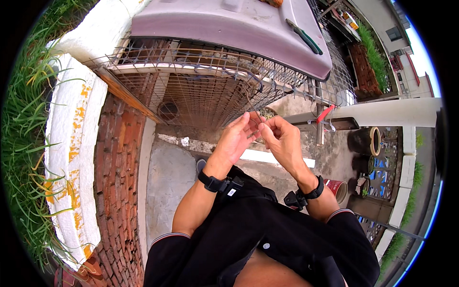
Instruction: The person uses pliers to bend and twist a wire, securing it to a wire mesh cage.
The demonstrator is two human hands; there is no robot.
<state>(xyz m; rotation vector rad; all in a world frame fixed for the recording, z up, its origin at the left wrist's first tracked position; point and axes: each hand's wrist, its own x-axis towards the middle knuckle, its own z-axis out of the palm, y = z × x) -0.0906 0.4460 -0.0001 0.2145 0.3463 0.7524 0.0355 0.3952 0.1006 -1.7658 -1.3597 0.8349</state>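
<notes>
A thin brown wire [251, 102] slants down from the mesh cage [198, 93], its lower stretch at the fingertips of both hands. The right hand [285, 142] pinches it narrowly between thumb and forefinger, so most of the visible wire lies above and beyond the grip, toward the cage. The left hand [235, 139] meets it there, fingers bent and thumb close to the wire; whether they clamp it too, I cannot tell. Above the cage sits a pale purple cover [229, 26], with green-handled pliers [305, 37] lying on it. A red-handled tool [325, 114] hangs right of the hands; farther right stand plant pots [359, 142]. A brick wall [117, 186] runs along the left.
</notes>
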